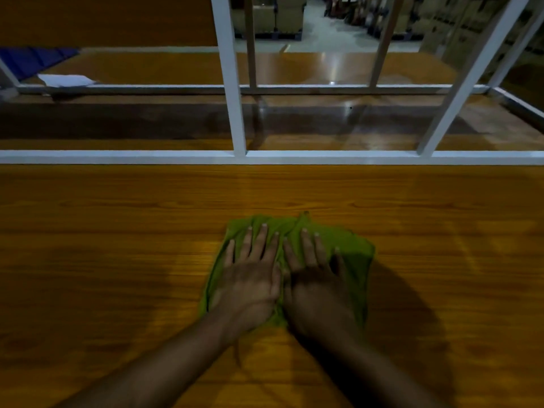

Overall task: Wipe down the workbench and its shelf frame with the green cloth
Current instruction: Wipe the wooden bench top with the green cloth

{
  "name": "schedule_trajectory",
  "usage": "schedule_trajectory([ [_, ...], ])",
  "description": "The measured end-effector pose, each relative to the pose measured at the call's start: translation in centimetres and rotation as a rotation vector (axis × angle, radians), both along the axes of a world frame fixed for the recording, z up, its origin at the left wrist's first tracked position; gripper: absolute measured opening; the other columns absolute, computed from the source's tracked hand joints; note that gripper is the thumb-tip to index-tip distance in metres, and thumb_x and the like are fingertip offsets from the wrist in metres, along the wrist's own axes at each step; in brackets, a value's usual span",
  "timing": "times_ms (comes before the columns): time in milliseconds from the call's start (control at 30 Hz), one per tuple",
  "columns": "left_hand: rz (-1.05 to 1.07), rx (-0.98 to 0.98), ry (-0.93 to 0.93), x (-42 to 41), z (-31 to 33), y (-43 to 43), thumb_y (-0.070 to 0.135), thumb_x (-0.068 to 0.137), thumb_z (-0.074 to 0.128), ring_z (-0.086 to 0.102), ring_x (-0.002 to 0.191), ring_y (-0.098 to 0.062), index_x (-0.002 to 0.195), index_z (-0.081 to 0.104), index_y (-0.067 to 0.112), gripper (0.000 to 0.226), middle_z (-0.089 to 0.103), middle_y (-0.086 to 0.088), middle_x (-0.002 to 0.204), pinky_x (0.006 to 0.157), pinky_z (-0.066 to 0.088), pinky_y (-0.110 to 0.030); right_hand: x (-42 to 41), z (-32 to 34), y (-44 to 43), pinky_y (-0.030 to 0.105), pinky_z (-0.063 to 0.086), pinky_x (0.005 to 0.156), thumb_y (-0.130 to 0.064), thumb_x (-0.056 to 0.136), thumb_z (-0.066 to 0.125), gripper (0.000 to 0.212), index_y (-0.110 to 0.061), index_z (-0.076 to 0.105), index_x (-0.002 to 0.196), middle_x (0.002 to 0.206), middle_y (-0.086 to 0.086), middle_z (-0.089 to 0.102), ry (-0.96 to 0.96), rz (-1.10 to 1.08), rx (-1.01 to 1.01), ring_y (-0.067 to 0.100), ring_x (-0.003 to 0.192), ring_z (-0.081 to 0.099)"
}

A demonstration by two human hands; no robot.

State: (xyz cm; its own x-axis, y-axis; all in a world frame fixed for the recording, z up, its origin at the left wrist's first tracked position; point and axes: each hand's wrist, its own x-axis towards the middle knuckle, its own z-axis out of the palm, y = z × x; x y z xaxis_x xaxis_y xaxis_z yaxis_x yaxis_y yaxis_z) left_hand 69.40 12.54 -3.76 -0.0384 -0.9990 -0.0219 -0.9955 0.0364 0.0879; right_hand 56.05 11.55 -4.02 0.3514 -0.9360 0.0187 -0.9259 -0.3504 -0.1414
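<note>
**Both palms flat on the cloth, low centre of the frame**

The left hand lies flat with its fingers straight and a little spread. It presses down and grips nothing. Under it, and running on to the right, is the green cloth, spread on the workbench. The cloth is a rumpled, roughly square pad with no clear long axis, and a raised fold runs up between the two hands to a small peak at its far edge. The right hand touches the left and is just as flat, fingers extended. More spare cloth shows to its right. All fingertips point up the frame toward the white rail of the shelf frame, and bare wood lies between rail and cloth (so a forward push looks likely, with both hands equally near).
</note>
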Motion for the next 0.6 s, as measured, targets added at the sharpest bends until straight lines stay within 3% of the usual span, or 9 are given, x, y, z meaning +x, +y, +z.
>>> schedule_trajectory([
  [67, 0.024, -0.023, -0.011, 0.6, 0.1, -3.1, 0.048, 0.087, -0.011, -0.011, 0.150, -0.021, 0.154, -0.006, 0.029, 0.070, -0.018, 0.003, 0.161, 0.120, -0.001, -0.047, 0.8, 0.3, -3.3, 0.057, 0.002, 0.118, -0.052, 0.085, -0.011, 0.076, -0.032, 0.005, 0.157, 0.164, 0.010, -0.008, 0.049, 0.015, 0.040, 0.027, 0.151, -0.007],
  [133, 0.045, -0.019, -0.035, 1.5, -0.3, -6.0, 0.043, 0.098, 0.002, -0.008, 0.150, -0.023, 0.155, -0.002, 0.027, 0.060, -0.012, 0.000, 0.163, 0.120, 0.002, -0.049, 1.8, 0.3, -6.6, 0.055, -0.004, 0.119, -0.051, 0.082, -0.019, 0.076, -0.035, -0.006, 0.155, 0.163, 0.005, -0.016, 0.065, 0.002, 0.070, 0.024, 0.150, -0.014],
  [267, 0.078, -0.027, -0.037, 3.1, -0.3, -11.2, 0.041, 0.101, 0.008, -0.001, 0.150, -0.024, 0.156, 0.004, 0.024, 0.057, -0.002, -0.001, 0.164, 0.121, 0.004, -0.048, 3.7, -0.2, -12.3, 0.055, 0.000, 0.119, -0.046, 0.100, 0.007, 0.057, -0.034, 0.001, 0.156, 0.165, 0.005, -0.006, 0.063, 0.027, 0.014, 0.024, 0.151, -0.007],
  [400, 0.125, -0.026, 0.007, 4.3, -0.1, -15.0, 0.040, 0.104, 0.015, 0.001, 0.150, -0.023, 0.156, 0.008, 0.023, 0.055, 0.001, -0.001, 0.164, 0.121, 0.005, -0.047, 4.9, -0.2, -16.7, 0.056, 0.001, 0.119, -0.045, 0.102, 0.012, 0.057, -0.030, 0.010, 0.157, 0.165, 0.008, 0.003, 0.049, 0.101, 0.004, 0.026, 0.152, -0.001],
  [600, 0.191, -0.047, 0.021, 4.4, -0.4, -17.1, 0.041, 0.103, 0.016, 0.003, 0.150, -0.030, 0.156, 0.012, 0.021, 0.057, 0.003, -0.005, 0.164, 0.120, 0.005, -0.052, 5.0, 0.0, -19.5, 0.053, 0.000, 0.120, -0.043, 0.103, 0.014, 0.056, -0.032, 0.007, 0.157, 0.166, 0.004, 0.000, 0.049, 0.141, 0.044, 0.023, 0.152, -0.003],
])
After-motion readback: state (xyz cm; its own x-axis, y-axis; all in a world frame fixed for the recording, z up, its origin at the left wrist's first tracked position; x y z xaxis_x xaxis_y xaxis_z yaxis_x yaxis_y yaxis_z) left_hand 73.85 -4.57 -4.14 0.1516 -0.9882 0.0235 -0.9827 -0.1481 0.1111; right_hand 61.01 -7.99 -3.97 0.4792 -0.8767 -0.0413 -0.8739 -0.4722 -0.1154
